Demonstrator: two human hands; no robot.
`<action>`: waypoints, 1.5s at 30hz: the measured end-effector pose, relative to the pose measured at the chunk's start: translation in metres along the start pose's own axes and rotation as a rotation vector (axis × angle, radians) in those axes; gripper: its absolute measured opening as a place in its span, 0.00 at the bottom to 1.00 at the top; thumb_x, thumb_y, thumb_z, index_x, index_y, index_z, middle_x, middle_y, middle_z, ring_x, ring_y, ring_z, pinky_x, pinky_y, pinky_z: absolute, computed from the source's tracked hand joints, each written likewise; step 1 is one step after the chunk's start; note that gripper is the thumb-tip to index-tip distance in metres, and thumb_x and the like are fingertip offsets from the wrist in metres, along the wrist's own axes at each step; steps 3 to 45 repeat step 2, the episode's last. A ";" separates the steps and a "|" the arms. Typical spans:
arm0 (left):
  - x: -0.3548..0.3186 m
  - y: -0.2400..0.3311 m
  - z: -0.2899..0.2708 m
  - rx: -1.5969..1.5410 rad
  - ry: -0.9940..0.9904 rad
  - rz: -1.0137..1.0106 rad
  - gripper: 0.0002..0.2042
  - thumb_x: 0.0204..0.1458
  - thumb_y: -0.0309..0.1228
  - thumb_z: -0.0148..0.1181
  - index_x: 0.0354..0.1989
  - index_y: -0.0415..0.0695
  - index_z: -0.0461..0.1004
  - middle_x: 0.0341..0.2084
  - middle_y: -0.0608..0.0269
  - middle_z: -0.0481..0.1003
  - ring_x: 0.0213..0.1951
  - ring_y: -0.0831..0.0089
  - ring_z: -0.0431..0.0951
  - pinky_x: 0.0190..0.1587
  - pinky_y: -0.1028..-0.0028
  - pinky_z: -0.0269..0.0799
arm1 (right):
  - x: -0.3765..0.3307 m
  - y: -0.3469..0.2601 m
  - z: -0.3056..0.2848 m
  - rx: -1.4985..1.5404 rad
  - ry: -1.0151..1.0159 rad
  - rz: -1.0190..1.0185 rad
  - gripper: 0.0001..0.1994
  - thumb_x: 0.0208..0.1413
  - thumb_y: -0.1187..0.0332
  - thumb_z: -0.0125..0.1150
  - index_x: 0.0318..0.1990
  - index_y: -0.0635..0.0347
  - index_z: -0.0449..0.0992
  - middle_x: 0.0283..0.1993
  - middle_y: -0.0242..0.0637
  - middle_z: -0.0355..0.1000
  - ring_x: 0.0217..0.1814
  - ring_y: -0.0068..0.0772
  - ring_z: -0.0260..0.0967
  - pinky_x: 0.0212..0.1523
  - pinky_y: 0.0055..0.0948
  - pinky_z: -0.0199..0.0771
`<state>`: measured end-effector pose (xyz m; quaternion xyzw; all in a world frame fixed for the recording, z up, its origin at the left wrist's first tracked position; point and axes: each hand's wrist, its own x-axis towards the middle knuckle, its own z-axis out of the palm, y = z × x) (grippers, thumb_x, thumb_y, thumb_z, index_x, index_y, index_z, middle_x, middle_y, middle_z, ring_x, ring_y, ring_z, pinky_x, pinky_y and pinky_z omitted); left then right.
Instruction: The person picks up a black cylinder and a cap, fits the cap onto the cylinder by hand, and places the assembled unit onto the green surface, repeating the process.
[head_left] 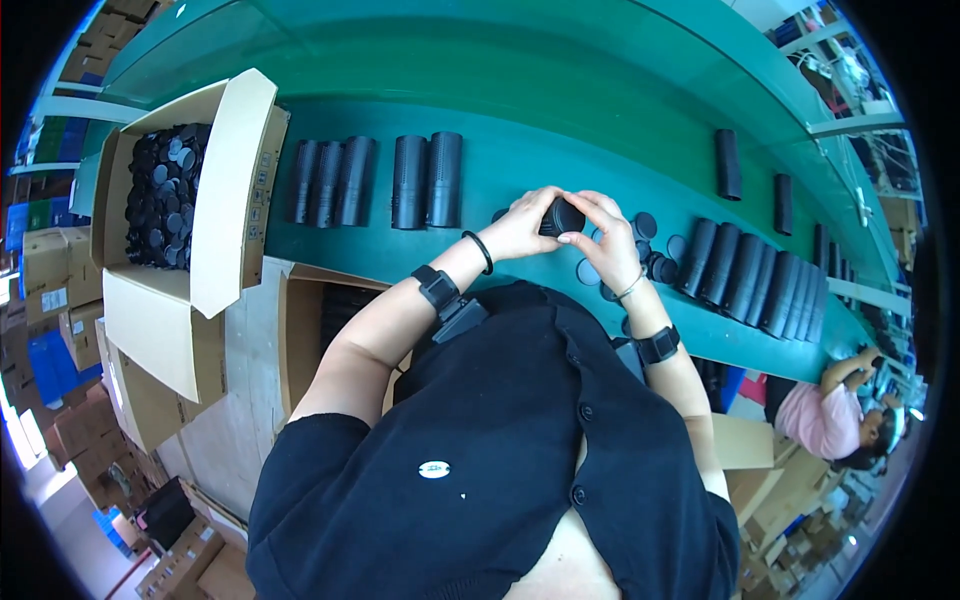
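Note:
Both my hands meet over the green bench in front of my chest, wrapped round one black ribbed cylinder (562, 219) seen nearly end-on. My left hand (524, 226) grips it from the left side, fingers curled. Against its other side press the fingers and thumb of my right hand (608, 238). Whether a cap sits on its end, I cannot tell. Loose black discs (644, 226) lie beside and partly behind my right hand. Farther right stands a row of several black tubes (745, 278) lying side by side. To the left lie more black tubes (428, 181) in two small groups.
An open cardboard box (232, 200) full of small black discs (165, 200) stands at the bench's left end. Two single tubes (727, 165) lie at the back right. Under the bench edge is another carton (300, 325). A person in pink (820, 420) works at the far right.

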<state>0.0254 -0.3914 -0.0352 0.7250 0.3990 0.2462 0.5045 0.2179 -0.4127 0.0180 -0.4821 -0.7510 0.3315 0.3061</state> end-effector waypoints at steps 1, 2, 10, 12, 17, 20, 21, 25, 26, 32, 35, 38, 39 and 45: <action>-0.001 0.000 -0.002 -0.030 -0.032 -0.012 0.36 0.44 0.36 0.67 0.62 0.44 0.57 0.57 0.50 0.63 0.61 0.49 0.61 0.63 0.58 0.58 | 0.000 0.000 0.000 -0.003 -0.015 0.008 0.29 0.39 0.72 0.73 0.55 0.58 0.74 0.55 0.44 0.70 0.58 0.46 0.66 0.59 0.37 0.67; -0.002 0.003 -0.005 -0.058 -0.064 -0.024 0.37 0.45 0.36 0.67 0.63 0.45 0.55 0.58 0.51 0.62 0.62 0.49 0.60 0.65 0.59 0.56 | 0.001 0.001 -0.001 -0.006 -0.029 0.015 0.29 0.39 0.72 0.73 0.55 0.57 0.74 0.55 0.45 0.70 0.59 0.45 0.66 0.60 0.37 0.67; -0.002 0.003 -0.005 -0.058 -0.064 -0.024 0.37 0.45 0.36 0.67 0.63 0.45 0.55 0.58 0.51 0.62 0.62 0.49 0.60 0.65 0.59 0.56 | 0.001 0.001 -0.001 -0.006 -0.029 0.015 0.29 0.39 0.72 0.73 0.55 0.57 0.74 0.55 0.45 0.70 0.59 0.45 0.66 0.60 0.37 0.67; -0.002 0.003 -0.005 -0.058 -0.064 -0.024 0.37 0.45 0.36 0.67 0.63 0.45 0.55 0.58 0.51 0.62 0.62 0.49 0.60 0.65 0.59 0.56 | 0.001 0.001 -0.001 -0.006 -0.029 0.015 0.29 0.39 0.72 0.73 0.55 0.57 0.74 0.55 0.45 0.70 0.59 0.45 0.66 0.60 0.37 0.67; -0.002 0.003 -0.005 -0.058 -0.064 -0.024 0.37 0.45 0.36 0.67 0.63 0.45 0.55 0.58 0.51 0.62 0.62 0.49 0.60 0.65 0.59 0.56 | 0.001 0.001 -0.001 -0.006 -0.029 0.015 0.29 0.39 0.72 0.73 0.55 0.57 0.74 0.55 0.45 0.70 0.59 0.45 0.66 0.60 0.37 0.67; -0.002 0.003 -0.005 -0.058 -0.064 -0.024 0.37 0.45 0.36 0.67 0.63 0.45 0.55 0.58 0.51 0.62 0.62 0.49 0.60 0.65 0.59 0.56 | 0.001 0.001 -0.001 -0.006 -0.029 0.015 0.29 0.39 0.72 0.73 0.55 0.57 0.74 0.55 0.45 0.70 0.59 0.45 0.66 0.60 0.37 0.67; -0.002 0.003 -0.005 -0.058 -0.064 -0.024 0.37 0.45 0.36 0.67 0.63 0.45 0.55 0.58 0.51 0.62 0.62 0.49 0.60 0.65 0.59 0.56 | 0.001 0.001 -0.001 -0.006 -0.029 0.015 0.29 0.39 0.72 0.73 0.55 0.57 0.74 0.55 0.45 0.70 0.59 0.45 0.66 0.60 0.37 0.67; -0.002 0.003 -0.005 -0.058 -0.064 -0.024 0.37 0.45 0.36 0.67 0.63 0.45 0.55 0.58 0.51 0.62 0.62 0.49 0.60 0.65 0.59 0.56 | 0.001 0.001 -0.001 -0.006 -0.029 0.015 0.29 0.39 0.72 0.73 0.55 0.57 0.74 0.55 0.45 0.70 0.59 0.45 0.66 0.60 0.37 0.67; -0.002 0.003 -0.005 -0.058 -0.064 -0.024 0.37 0.45 0.36 0.67 0.63 0.45 0.55 0.58 0.51 0.62 0.62 0.49 0.60 0.65 0.59 0.56 | 0.001 0.001 -0.001 -0.006 -0.029 0.015 0.29 0.39 0.72 0.73 0.55 0.57 0.74 0.55 0.45 0.70 0.59 0.45 0.66 0.60 0.37 0.67; -0.002 0.003 -0.005 -0.058 -0.064 -0.024 0.37 0.45 0.36 0.67 0.63 0.45 0.55 0.58 0.51 0.62 0.62 0.49 0.60 0.65 0.59 0.56 | 0.001 0.001 -0.001 -0.006 -0.029 0.015 0.29 0.39 0.72 0.73 0.55 0.57 0.74 0.55 0.45 0.70 0.59 0.45 0.66 0.60 0.37 0.67; -0.002 0.003 -0.005 -0.058 -0.064 -0.024 0.37 0.45 0.36 0.67 0.63 0.45 0.55 0.58 0.51 0.62 0.62 0.49 0.60 0.65 0.59 0.56 | 0.001 0.001 -0.001 -0.006 -0.029 0.015 0.29 0.39 0.72 0.73 0.55 0.57 0.74 0.55 0.45 0.70 0.59 0.45 0.66 0.60 0.37 0.67; -0.002 0.003 -0.005 -0.058 -0.064 -0.024 0.37 0.45 0.36 0.67 0.63 0.45 0.55 0.58 0.51 0.62 0.62 0.49 0.60 0.65 0.59 0.56 | 0.001 0.001 -0.001 -0.006 -0.029 0.015 0.29 0.39 0.72 0.73 0.55 0.57 0.74 0.55 0.45 0.70 0.59 0.45 0.66 0.60 0.37 0.67; -0.002 0.003 -0.005 -0.058 -0.064 -0.024 0.37 0.45 0.36 0.67 0.63 0.45 0.55 0.58 0.51 0.62 0.62 0.49 0.60 0.65 0.59 0.56 | 0.001 0.001 -0.001 -0.006 -0.029 0.015 0.29 0.39 0.72 0.73 0.55 0.57 0.74 0.55 0.45 0.70 0.59 0.45 0.66 0.60 0.37 0.67; -0.002 0.003 -0.005 -0.058 -0.064 -0.024 0.37 0.45 0.36 0.67 0.63 0.45 0.55 0.58 0.51 0.62 0.62 0.49 0.60 0.65 0.59 0.56 | 0.001 0.001 -0.001 -0.006 -0.029 0.015 0.29 0.39 0.72 0.73 0.55 0.57 0.74 0.55 0.45 0.70 0.59 0.45 0.66 0.60 0.37 0.67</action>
